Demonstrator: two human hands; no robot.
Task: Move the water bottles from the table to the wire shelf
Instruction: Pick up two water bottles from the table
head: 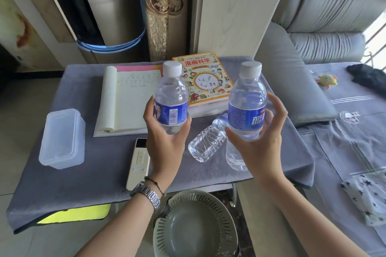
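I hold two clear water bottles with blue labels and white caps upright above the table. My left hand (165, 144) grips the left bottle (171, 98) around its lower half. My right hand (261, 137) grips the right bottle (247, 100) the same way. A third bottle (206, 144) lies on its side on the grey cloth-covered table (94, 165), between my hands. Another bottle (235, 156) stands on the table behind my right hand, mostly hidden. No wire shelf is in view.
On the table lie an open notebook (127, 98), a colourful book (205, 79), a clear plastic box (62, 137) and a white remote (139, 160). A slotted grey basket (196, 225) sits below the table's front edge. A grey sofa (334, 131) is to the right.
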